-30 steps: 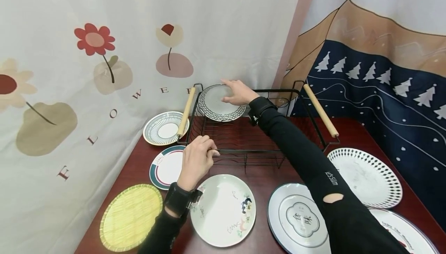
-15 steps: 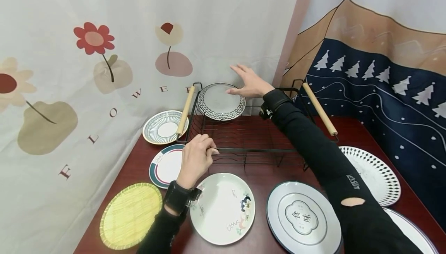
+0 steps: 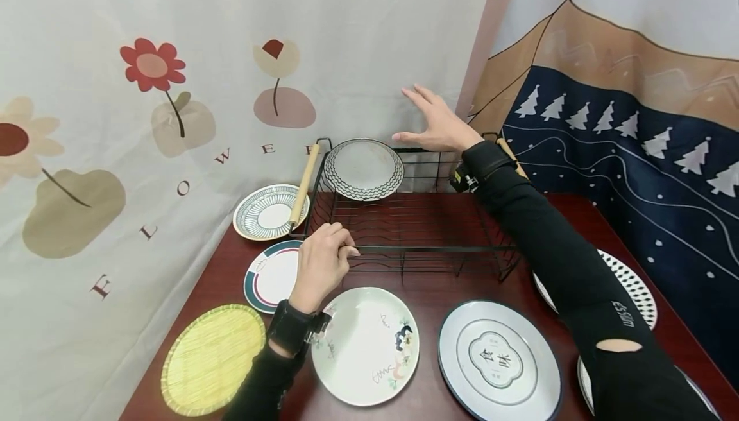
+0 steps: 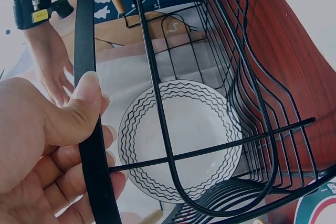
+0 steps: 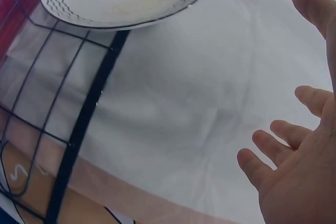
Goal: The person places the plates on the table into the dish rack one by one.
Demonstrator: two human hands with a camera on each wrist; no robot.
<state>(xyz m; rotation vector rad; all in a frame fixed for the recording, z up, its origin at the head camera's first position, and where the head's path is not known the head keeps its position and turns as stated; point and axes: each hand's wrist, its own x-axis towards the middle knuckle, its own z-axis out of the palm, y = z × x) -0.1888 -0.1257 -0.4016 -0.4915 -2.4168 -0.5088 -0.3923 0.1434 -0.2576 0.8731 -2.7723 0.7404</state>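
- One black wire rack on a dark red table; left wooden handle in full view, right wooden handle partly behind the right sleeve.
- Zigzag-edged plate: inside the rack, back left corner, standing on edge and leaning back.
- Left hand: gripping the rack's front rail near its left end, thumb on one side, fingers curled round the other.
- Right hand: fingers spread, thumb apart, unloaded; above the rack's back rail, just right of the zigzag-edged plate and clear of it.
- Left of the rack: ray-patterned dish beside the handle; teal-rimmed plate nearer the viewer, partly behind the left hand.
- In front of the rack, left to right: yellow woven mat, white plate with a small printed figure, pale plate with two characters.
- Front right of the rack: diamond-edged plate, partly under the right sleeve; another plate nearer, mostly hidden.
- Behind the rack: white flower-printed curtain.
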